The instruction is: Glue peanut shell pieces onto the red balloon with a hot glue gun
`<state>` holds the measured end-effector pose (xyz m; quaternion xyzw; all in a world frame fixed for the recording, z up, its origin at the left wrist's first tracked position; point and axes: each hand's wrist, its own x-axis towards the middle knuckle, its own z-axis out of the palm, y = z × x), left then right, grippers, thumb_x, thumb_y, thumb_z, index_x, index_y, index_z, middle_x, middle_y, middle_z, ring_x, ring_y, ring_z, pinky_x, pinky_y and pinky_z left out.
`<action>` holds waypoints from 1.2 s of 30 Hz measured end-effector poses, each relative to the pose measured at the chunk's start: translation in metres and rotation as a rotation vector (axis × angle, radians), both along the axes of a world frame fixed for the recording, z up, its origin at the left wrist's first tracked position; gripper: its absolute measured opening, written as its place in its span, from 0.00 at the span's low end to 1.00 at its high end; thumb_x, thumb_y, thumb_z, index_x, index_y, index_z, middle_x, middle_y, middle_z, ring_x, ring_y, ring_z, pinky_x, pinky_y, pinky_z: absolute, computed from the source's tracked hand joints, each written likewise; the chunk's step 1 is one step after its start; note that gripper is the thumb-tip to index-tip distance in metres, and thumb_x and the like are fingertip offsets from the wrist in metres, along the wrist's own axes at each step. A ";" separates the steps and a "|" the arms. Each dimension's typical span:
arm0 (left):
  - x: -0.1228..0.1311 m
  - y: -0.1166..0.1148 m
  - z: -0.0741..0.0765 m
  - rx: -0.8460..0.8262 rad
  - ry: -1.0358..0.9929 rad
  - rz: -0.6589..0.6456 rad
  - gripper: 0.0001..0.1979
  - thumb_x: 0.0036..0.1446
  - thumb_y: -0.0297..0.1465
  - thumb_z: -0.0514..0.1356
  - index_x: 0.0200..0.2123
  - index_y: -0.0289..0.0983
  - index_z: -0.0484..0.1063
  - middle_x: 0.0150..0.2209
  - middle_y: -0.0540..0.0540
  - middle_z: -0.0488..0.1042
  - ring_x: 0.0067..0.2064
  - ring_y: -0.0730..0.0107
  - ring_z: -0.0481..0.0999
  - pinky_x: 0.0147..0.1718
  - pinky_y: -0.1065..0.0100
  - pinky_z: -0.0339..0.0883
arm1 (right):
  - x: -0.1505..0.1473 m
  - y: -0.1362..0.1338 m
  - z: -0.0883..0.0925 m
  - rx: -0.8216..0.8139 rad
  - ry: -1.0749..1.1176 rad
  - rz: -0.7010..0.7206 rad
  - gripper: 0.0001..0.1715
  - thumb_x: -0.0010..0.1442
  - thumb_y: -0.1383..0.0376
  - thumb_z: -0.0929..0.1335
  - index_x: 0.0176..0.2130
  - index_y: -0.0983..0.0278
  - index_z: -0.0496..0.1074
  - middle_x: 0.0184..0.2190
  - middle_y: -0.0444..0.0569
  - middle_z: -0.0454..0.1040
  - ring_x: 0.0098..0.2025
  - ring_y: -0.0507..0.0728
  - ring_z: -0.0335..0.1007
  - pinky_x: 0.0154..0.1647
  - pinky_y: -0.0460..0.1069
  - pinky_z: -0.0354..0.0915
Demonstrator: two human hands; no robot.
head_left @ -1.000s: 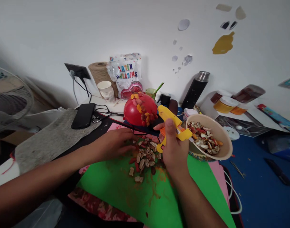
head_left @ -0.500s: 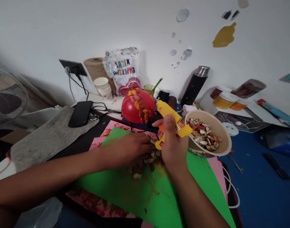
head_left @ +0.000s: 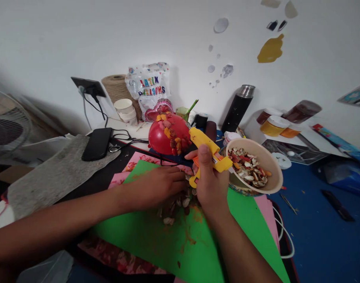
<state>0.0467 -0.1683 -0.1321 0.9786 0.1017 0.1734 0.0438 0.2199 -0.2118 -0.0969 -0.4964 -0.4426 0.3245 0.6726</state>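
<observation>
My right hand (head_left: 211, 184) is closed round a yellow glue gun (head_left: 208, 147) with an orange trigger, its nozzle aimed toward a red balloon (head_left: 164, 135) studded with coloured shell pieces. My left hand (head_left: 158, 186) lies knuckles-up over a heap of shell pieces (head_left: 177, 206) on a green sheet (head_left: 182, 239), fingers curled down into the heap; what they hold is hidden. A beige bowl (head_left: 271, 179) of more shell pieces stands just right of the glue gun.
Behind the balloon are a bag of latex balloons (head_left: 152, 88), a twine roll (head_left: 116, 88), stacked paper cups (head_left: 125, 110), a black flask (head_left: 237, 108) and paint jars (head_left: 274, 125). A phone (head_left: 97, 143) lies on grey felt at left, scissors (head_left: 123, 143) beside it. A fan (head_left: 7, 127) stands far left.
My left hand has slid right and down over the shell heap, covering most of it. The right hand keeps the glue gun in about the same place.
</observation>
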 end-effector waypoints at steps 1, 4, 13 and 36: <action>-0.001 0.000 0.002 -0.037 -0.023 0.006 0.07 0.77 0.27 0.61 0.47 0.37 0.81 0.45 0.39 0.85 0.48 0.52 0.83 0.50 0.56 0.79 | 0.000 0.000 -0.001 -0.003 0.000 0.003 0.36 0.70 0.35 0.73 0.31 0.62 0.81 0.22 0.39 0.63 0.24 0.51 0.58 0.24 0.48 0.57; -0.004 0.000 0.008 -0.147 -0.086 0.022 0.07 0.77 0.29 0.61 0.50 0.37 0.80 0.46 0.38 0.85 0.49 0.52 0.84 0.50 0.57 0.78 | 0.000 0.000 -0.002 -0.009 0.010 0.018 0.37 0.70 0.34 0.73 0.30 0.61 0.80 0.21 0.39 0.62 0.23 0.51 0.58 0.25 0.49 0.60; -0.008 0.000 0.017 -0.467 -0.131 0.073 0.07 0.76 0.28 0.61 0.48 0.39 0.81 0.44 0.42 0.86 0.42 0.60 0.85 0.41 0.66 0.75 | 0.001 -0.001 -0.001 -0.008 -0.030 -0.017 0.40 0.70 0.31 0.71 0.30 0.62 0.80 0.22 0.39 0.62 0.23 0.51 0.57 0.23 0.48 0.54; -0.006 0.011 0.036 -1.822 -0.871 0.333 0.19 0.54 0.38 0.85 0.42 0.33 0.88 0.36 0.42 0.88 0.30 0.70 0.83 0.29 0.74 0.78 | -0.001 -0.002 -0.001 -0.061 0.001 -0.015 0.39 0.65 0.31 0.75 0.30 0.63 0.83 0.21 0.41 0.66 0.23 0.52 0.59 0.23 0.48 0.59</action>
